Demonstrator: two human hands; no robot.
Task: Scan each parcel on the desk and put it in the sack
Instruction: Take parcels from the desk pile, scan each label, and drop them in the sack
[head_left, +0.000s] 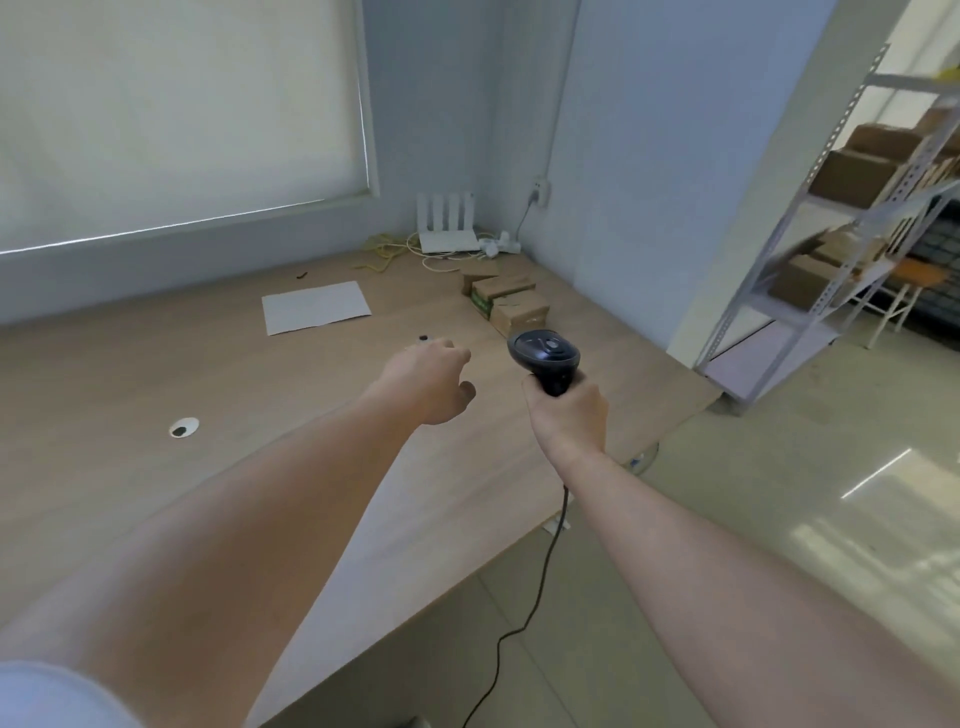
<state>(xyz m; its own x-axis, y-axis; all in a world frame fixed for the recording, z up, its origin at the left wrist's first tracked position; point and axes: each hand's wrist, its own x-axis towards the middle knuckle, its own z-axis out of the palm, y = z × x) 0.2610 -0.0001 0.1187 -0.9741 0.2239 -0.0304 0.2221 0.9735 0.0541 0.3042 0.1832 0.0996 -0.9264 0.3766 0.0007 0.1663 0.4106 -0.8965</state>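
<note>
Two hands over table (156, 374): right hand (569, 410) fingers clenched round scanner (545, 358); left hand (431, 379) fingers loosely curled, holding nothing; parcels (511, 301) beyond fingers.

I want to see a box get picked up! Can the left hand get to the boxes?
Probably yes. The left hand holds nothing and reaches over bare desk toward the boxes, with nothing between them. It hasn't reached them yet. The right hand grips the scanner.

Soft window daylight, blurred shelving, wide-angle edge distortion
</note>
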